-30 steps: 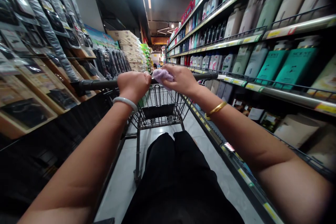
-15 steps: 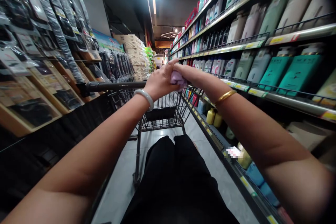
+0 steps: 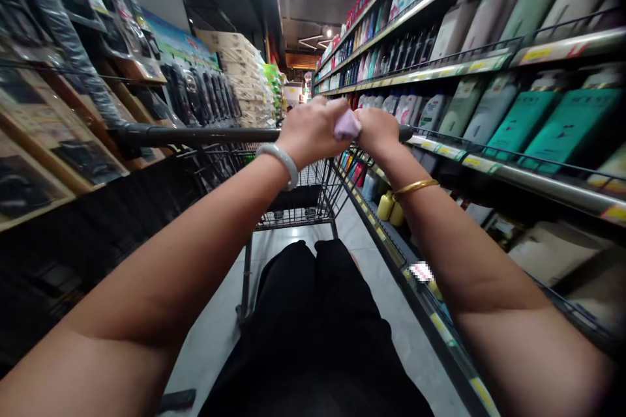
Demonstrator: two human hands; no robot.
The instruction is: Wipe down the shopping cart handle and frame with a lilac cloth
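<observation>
My left hand (image 3: 313,129), with a pale bangle at the wrist, is closed around a crumpled lilac cloth (image 3: 347,124). My right hand (image 3: 379,127), a gold bangle behind it, is curled beside the cloth and touches its right edge. The right fingertips are hidden, so what they grip does not show. Both hands are at the dark handle (image 3: 195,135) of a shopping cart, whose wire basket (image 3: 293,215) extends forward below them. Whether either palm rests on the handle cannot be made out.
On the right, shelves hold many bottles, including teal pump bottles (image 3: 570,120) and yellow bottles (image 3: 385,206) low down. Packaged goods (image 3: 63,124) hang along the left side, with stacked beige packs (image 3: 237,71) farther on. Grey floor (image 3: 210,339) runs between.
My hands have shifted from clasped over each other to side by side, the right one now lower and farther right. The cloth shows more on top. The shelves have shifted slightly in view.
</observation>
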